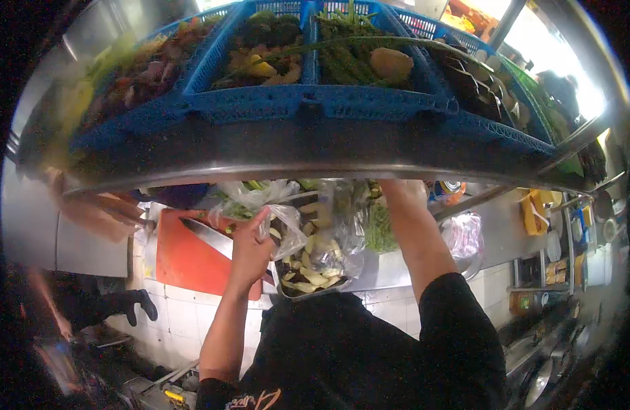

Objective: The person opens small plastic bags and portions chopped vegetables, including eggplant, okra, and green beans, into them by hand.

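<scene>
My left hand is closed on the edge of a clear plastic bag. Below and beside the bag sits a metal tray with pale sliced vegetable pieces, some with dark skin. More clear plastic lies over the tray's right side. My right hand reaches forward under the shelf edge; its fingers are hidden there, near a bag of green vegetables. To the left, a wide-bladed knife rests on a red cutting board.
A metal shelf crosses above my hands, carrying blue baskets of vegetables. Another person's arm is at the left. At the right are a tied plastic bag and a yellow container.
</scene>
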{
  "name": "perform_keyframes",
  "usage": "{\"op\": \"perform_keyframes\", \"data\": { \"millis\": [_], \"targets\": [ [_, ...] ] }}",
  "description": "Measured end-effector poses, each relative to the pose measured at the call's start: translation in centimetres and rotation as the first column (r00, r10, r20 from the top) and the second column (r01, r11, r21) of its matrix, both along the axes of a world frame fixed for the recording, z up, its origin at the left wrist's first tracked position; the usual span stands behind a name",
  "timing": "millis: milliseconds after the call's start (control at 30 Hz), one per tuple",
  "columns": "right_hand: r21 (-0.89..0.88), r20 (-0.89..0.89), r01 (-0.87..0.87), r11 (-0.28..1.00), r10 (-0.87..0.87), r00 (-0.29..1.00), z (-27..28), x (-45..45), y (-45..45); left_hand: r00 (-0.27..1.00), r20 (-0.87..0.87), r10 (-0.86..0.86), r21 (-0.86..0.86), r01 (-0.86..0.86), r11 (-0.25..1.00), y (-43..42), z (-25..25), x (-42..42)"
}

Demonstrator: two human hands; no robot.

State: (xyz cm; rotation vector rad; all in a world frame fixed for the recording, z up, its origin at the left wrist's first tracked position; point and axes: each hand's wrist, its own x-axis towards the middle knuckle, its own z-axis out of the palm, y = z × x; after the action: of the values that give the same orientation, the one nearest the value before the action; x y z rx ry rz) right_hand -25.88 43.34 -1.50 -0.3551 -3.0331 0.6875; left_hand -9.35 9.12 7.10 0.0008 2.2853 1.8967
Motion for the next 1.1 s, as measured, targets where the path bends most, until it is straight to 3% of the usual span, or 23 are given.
{"op": "perform_keyframes", "data": {
  "millis": [100,233,267,300,333,367,400,433,467,533,567,600,633,667,700,733,800,833,900,933,1000,1067,1100],
  "targets": [
    [-0.42,-0.043,0.065,0.905,-0.092,0.995,2.3,0.6,1.9,0.998,0.053,-0.014,-0.045,0.017,0.999,0.3,1.5,-0.1],
    [-0.804,-0.001,0.082,0.589,-0.139,0.99,5.2,2.4,1.6,0.998,0.023,-0.064,-0.107,0.066,0.992,0.4,1.0,-0.7],
    [-0.754,-0.047,-0.01,0.656,-0.039,0.998,5.8,3.2,0.9,0.997,-0.024,-0.069,-0.097,0.067,0.993,0.8,0.7,-0.8],
    [-0.564,-0.141,-0.221,0.795,0.171,0.975,6.1,4.7,-0.2,0.995,-0.069,-0.072,-0.088,0.066,0.994,1.0,0.3,-1.1],
    [-0.293,-0.212,-0.432,0.853,0.383,0.899,6.9,6.4,-1.6,0.984,-0.153,-0.094,-0.163,0.069,0.984,1.2,0.0,-1.4],
    [-0.254,-0.2,-0.524,0.813,0.486,0.851,7.7,8.5,-3.4,0.965,-0.231,-0.123,-0.24,0.066,0.968,1.2,-0.4,-1.8],
    [-0.562,-0.099,-0.415,0.715,0.44,0.892,8.6,10.9,-5.3,0.964,-0.225,-0.144,-0.268,0.081,0.96,1.3,-0.4,-1.9],
    [-0.963,0.066,-0.027,0.268,0.33,0.942,9.4,13.1,-7.6,0.962,-0.219,-0.166,-0.295,0.097,0.95,1.4,-0.5,-2.0],
    [-0.876,0.328,0.372,-0.306,0.187,0.926,10.3,15.3,-10.0,0.975,-0.135,-0.175,-0.27,0.134,0.953,1.5,0.0,-1.9],
    [-0.883,0.071,0.193,-0.427,0.285,0.956,9.6,17.1,-13.9,0.978,-0.07,-0.198,-0.23,0.177,0.957,1.6,0.3,-1.6],
    [-0.997,-0.077,-0.083,0.008,0.297,0.952,8.9,17.3,-14.8,0.977,-0.038,-0.21,-0.21,0.197,0.958,1.7,0.5,-1.5],
    [-0.831,-0.192,-0.351,0.431,0.369,0.909,8.5,17.5,-15.6,0.976,-0.039,-0.213,-0.175,0.203,0.963,1.7,0.3,-1.3],
    [-0.434,-0.244,-0.54,0.721,0.482,0.841,8.4,17.7,-16.1,0.975,-0.054,-0.215,-0.15,0.205,0.967,1.7,-0.1,-1.2],
    [-0.448,-0.166,-0.507,0.737,0.489,0.857,8.7,17.6,-16.1,0.974,-0.069,-0.216,-0.125,0.207,0.97,1.7,-0.5,-1.0],
    [-0.737,-0.157,-0.353,0.576,0.363,0.919,6.1,17.1,-16.4,0.972,-0.097,-0.213,-0.11,0.202,0.973,1.7,-1.6,-1.1],
    [-0.93,-0.099,-0.177,0.322,0.245,0.964,1.4,16.0,-16.6,0.971,-0.125,-0.206,-0.094,0.195,0.976,1.6,-2.2,-1.1],
    [-0.872,-0.216,-0.294,0.392,0.231,0.949,1.1,16.0,-16.9,0.974,-0.084,-0.21,-0.114,0.2,0.973,1.5,-2.1,-1.2],
    [-0.529,-0.36,-0.525,0.667,0.384,0.85,2.2,16.7,-16.4,0.976,-0.061,-0.21,-0.122,0.201,0.972,1.5,-2.1,-1.2],
    [-0.215,-0.485,-0.657,0.723,0.505,0.714,2.4,17.0,-16.6,0.974,-0.069,-0.215,-0.193,0.199,0.961,1.6,-2.9,-1.3],
    [-0.364,-0.556,-0.667,0.651,0.423,0.716,1.3,16.6,-17.1,0.976,-0.063,-0.209,-0.204,0.193,0.96,1.6,-3.1,-1.3],
    [-0.586,-0.416,-0.526,0.616,0.328,0.848,1.3,16.6,-17.3,0.981,-0.04,-0.191,-0.204,0.179,0.962,1.5,-2.8,-1.3],
    [-0.647,0.025,-0.182,0.74,0.26,0.965,6.8,17.3,-17.6,0.986,-0.035,-0.163,-0.186,0.153,0.971,1.5,-1.9,-1.0],
    [-0.546,-0.056,-0.284,0.788,0.304,0.951,7.2,17.4,-17.4,0.987,-0.05,-0.153,-0.176,0.142,0.974,1.6,-1.3,-0.8]
  ]
}}
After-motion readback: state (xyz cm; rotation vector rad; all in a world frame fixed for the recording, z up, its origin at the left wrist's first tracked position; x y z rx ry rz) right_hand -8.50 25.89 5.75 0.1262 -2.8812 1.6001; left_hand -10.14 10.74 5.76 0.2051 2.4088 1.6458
